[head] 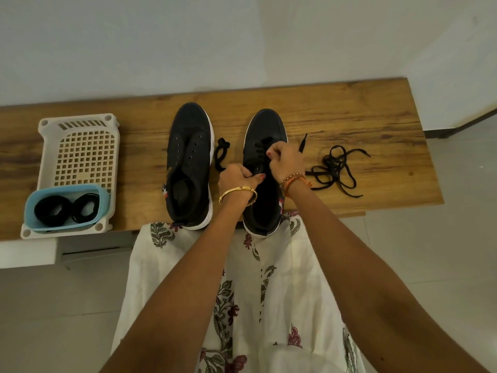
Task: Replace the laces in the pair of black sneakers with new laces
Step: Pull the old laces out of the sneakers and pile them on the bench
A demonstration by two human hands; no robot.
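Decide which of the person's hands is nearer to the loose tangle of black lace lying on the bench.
Right. The right hand works at the eyelets of the right sneaker, just beside the loose lace. The left hand holds that sneaker's far side, further away.

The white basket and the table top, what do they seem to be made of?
The white basket: likely moulded plastic, matte, judging by its regular grid of square holes and rounded corners. The table top: wood or a wood-look laminate, with brown grain streaks and a dull sheen; which one cannot be told.
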